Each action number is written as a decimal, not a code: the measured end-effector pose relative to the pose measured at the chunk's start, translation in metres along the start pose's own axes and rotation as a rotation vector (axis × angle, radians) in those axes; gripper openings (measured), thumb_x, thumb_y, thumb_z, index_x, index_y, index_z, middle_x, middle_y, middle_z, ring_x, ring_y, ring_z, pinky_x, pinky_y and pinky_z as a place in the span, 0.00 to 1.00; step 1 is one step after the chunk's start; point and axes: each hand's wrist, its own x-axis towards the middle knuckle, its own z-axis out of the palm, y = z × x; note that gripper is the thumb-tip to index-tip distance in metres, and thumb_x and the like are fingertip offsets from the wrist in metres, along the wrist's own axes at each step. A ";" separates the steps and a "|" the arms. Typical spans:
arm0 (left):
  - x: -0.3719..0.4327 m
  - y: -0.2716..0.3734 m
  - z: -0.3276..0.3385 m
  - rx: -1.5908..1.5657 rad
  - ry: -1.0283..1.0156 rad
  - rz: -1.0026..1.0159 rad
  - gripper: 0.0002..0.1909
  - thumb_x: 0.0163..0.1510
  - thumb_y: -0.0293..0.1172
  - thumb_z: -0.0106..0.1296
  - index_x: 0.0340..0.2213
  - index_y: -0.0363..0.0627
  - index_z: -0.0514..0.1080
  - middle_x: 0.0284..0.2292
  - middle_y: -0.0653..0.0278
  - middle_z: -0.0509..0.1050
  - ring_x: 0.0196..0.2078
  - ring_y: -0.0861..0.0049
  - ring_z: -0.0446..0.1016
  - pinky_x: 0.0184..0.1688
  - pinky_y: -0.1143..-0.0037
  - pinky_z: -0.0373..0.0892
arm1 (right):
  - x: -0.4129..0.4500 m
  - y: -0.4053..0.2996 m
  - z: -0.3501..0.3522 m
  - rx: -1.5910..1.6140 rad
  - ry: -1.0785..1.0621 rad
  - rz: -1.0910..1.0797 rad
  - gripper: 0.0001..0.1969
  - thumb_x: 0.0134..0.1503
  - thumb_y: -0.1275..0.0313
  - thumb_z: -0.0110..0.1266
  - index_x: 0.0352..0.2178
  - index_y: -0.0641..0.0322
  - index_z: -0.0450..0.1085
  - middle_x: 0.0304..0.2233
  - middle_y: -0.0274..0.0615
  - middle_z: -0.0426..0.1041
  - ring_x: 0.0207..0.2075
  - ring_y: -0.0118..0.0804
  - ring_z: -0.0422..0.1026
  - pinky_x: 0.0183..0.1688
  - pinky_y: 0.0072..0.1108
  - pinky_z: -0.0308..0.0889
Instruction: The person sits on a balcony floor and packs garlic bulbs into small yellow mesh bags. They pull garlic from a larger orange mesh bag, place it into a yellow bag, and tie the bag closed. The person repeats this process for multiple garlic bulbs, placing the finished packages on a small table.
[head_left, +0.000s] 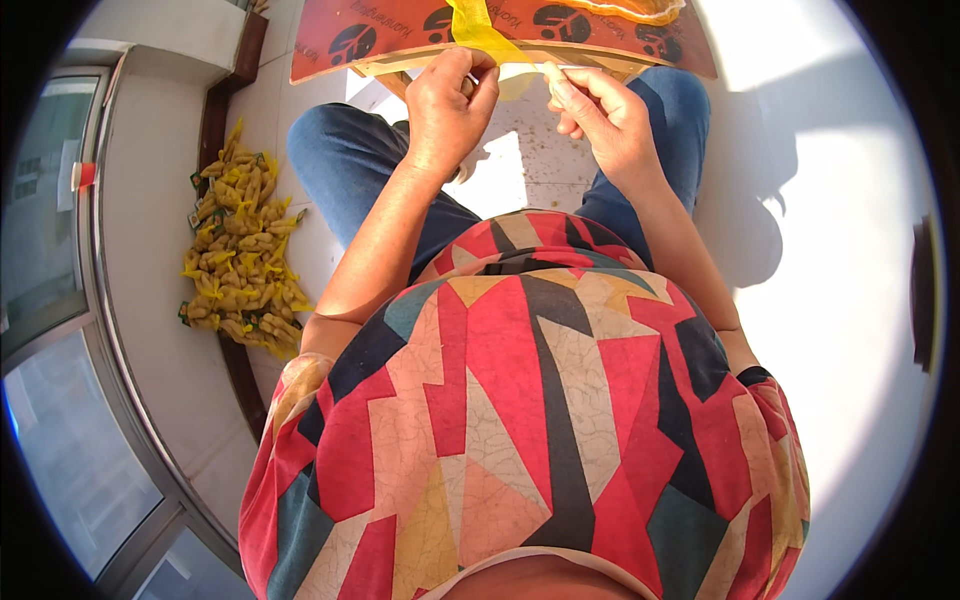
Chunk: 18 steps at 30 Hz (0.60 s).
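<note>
A flat strip of yellow mesh netting (474, 26) runs down over the near edge of a reddish-brown printed board (405, 37). My left hand (452, 105) has its thumb and fingers closed on the netting's left side, just in front of the board. With thumb and forefinger, my right hand (604, 116) pinches the end of the netting at its right. Between the two hands the thin mesh is stretched, and a sheer part hangs below. The curled fingers of my left hand hide part of it.
On the board's far right lies an orange mesh bag (637, 9), cut off by the picture's top. Along the wall at left, knobbly tan roots like ginger in yellow net bags (244, 255) are heaped on the floor. My knees (330, 146) flank the board. Brown crumbs dot the tiles (551, 154).
</note>
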 end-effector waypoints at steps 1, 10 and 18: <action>0.001 0.001 0.000 -0.001 -0.005 -0.004 0.04 0.49 0.23 0.58 0.28 0.38 0.73 0.16 0.67 0.70 0.18 0.87 0.65 0.24 0.82 0.66 | -0.003 -0.006 0.003 -0.037 -0.051 0.005 0.15 0.61 0.67 0.50 0.42 0.70 0.69 0.30 0.37 0.73 0.28 0.22 0.72 0.31 0.13 0.67; 0.000 0.013 -0.002 -0.055 -0.005 0.017 0.05 0.48 0.22 0.58 0.28 0.37 0.73 0.16 0.69 0.68 0.17 0.89 0.62 0.23 0.84 0.63 | 0.008 -0.006 0.019 0.019 -0.013 0.077 0.09 0.54 0.75 0.57 0.34 0.71 0.67 0.27 0.38 0.73 0.26 0.22 0.72 0.30 0.15 0.68; 0.004 0.014 -0.005 -0.172 -0.018 -0.059 0.04 0.50 0.21 0.57 0.29 0.37 0.73 0.16 0.76 0.64 0.18 0.94 0.57 0.21 0.87 0.58 | 0.027 0.001 0.018 -0.159 0.008 0.060 0.09 0.55 0.78 0.56 0.36 0.69 0.67 0.31 0.38 0.73 0.32 0.23 0.73 0.34 0.15 0.68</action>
